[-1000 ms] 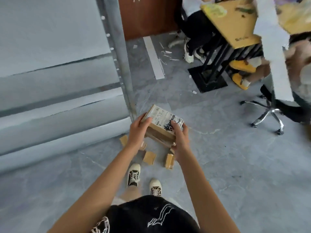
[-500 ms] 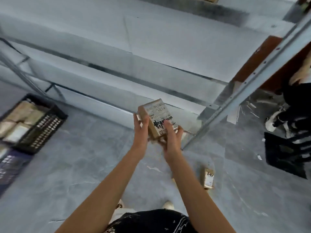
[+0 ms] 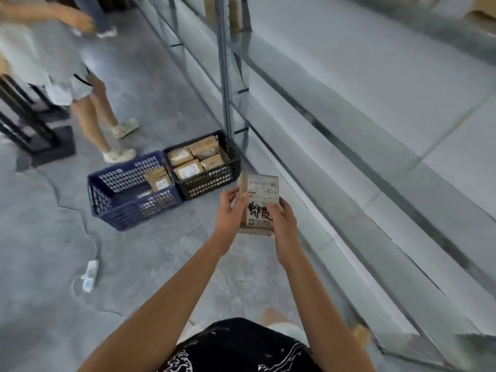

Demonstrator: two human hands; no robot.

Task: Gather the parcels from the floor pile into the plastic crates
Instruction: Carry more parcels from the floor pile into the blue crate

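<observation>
Cracking grey floor, metal shelving, 2 crates

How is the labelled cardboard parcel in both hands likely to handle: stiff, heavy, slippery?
The parcel probably stays stiff: its edges look straight. Likely light, since the left hand and right hand hold it by fingertips. Cardboard seems unlikely to slip.

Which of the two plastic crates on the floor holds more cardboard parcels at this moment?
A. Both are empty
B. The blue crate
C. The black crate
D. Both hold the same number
C: the black plastic crate is nearly filled with brown cardboard parcels, while the blue plastic crate beside it shows only about one parcel and much bare bottom.
</observation>
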